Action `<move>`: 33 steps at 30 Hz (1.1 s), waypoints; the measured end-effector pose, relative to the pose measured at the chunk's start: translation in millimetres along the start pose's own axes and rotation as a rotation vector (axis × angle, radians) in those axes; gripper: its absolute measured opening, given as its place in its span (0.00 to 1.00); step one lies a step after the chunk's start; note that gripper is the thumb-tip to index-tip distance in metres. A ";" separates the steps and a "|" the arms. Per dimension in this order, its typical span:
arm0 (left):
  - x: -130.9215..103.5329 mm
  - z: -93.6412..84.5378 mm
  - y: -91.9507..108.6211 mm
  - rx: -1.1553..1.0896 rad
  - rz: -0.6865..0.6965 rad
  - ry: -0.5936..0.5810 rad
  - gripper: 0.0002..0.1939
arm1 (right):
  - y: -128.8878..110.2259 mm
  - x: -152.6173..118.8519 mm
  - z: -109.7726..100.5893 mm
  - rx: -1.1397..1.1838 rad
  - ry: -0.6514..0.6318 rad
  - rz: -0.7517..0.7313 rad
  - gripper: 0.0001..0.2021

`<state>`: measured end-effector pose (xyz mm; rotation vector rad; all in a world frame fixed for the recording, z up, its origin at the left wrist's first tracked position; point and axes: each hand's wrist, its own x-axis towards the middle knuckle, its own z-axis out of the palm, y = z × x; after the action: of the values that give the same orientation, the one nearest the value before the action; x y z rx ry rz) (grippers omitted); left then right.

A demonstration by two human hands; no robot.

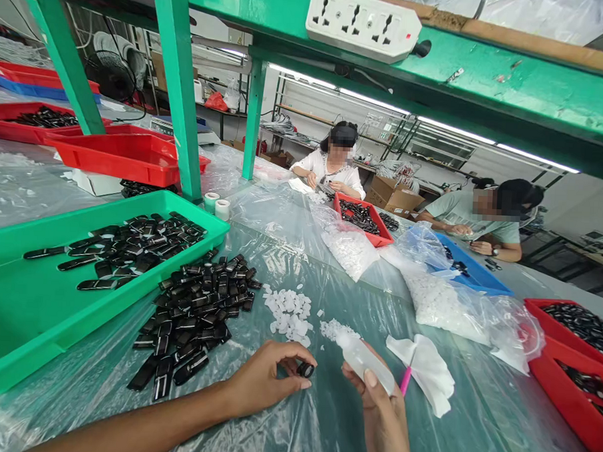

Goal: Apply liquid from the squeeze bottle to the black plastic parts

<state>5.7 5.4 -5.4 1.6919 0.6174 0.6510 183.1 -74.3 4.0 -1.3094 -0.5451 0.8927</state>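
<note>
A small black piece [305,370] sits just to the near right of the heap of black pieces [198,308], pinched between thumb and fingers of the left hand [265,379]. Farther right of the heap, the right hand [386,406] grasps a white oblong object [369,363]. Directly right of the heap lie white flakes [288,315], then smaller white bits [334,329]. Well right of it, a pink-handled tool [405,380] lies partly over a white cloth [435,385]. A green tray [28,307] adjoins the heap's left side. Beyond the heap, toward the right, sit two co-workers [337,164].
</note>
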 end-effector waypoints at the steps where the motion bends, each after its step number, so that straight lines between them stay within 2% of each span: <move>1: 0.0 0.2 0.6 -0.010 0.002 -0.003 0.12 | -1.2 1.9 -1.7 -0.046 -0.002 0.012 0.26; 4: -0.2 0.6 1.8 -0.023 0.002 -0.005 0.12 | -1.8 8.8 -6.5 -0.184 -0.026 -0.019 0.26; 8: -0.3 0.3 3.0 -0.005 -0.011 -0.019 0.12 | 7.1 19.4 -10.3 -0.358 -0.057 -0.168 0.20; 12: 0.1 -1.2 3.9 0.047 -0.045 -0.027 0.10 | 13.4 28.1 -15.1 -0.585 -0.147 -0.208 0.16; 17: 0.1 -2.4 1.8 0.086 -0.074 -0.037 0.10 | 0.2 32.6 -29.6 -0.744 -0.349 -0.173 0.15; 20: 0.1 -2.4 -0.3 0.097 -0.065 -0.027 0.10 | -12.1 38.8 -47.1 -0.903 -0.406 -0.200 0.20; 21: 0.2 -2.4 -0.9 0.099 -0.063 -0.022 0.10 | -15.8 42.5 -54.5 -0.982 -0.380 -0.204 0.21; 24: 0.5 -2.1 -1.3 0.094 -0.061 -0.018 0.10 | -24.0 56.5 -77.1 -1.202 -0.161 -0.180 0.11; 26: 0.4 -1.7 -0.5 0.081 -0.055 -0.022 0.10 | -25.2 65.6 -88.3 -1.314 -0.001 -0.146 0.10; 28: -0.1 -1.3 0.9 0.064 -0.053 -0.036 0.10 | -22.3 72.6 -94.0 -1.411 0.101 -0.114 0.09; 33: -1.7 -0.9 4.1 0.024 -0.065 -0.063 0.10 | -12.3 78.9 -92.8 -1.500 0.121 -0.111 0.04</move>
<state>4.1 4.0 -1.3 1.7013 0.6350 0.5434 303.9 -64.9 -14.3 -2.5876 -1.2763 0.1697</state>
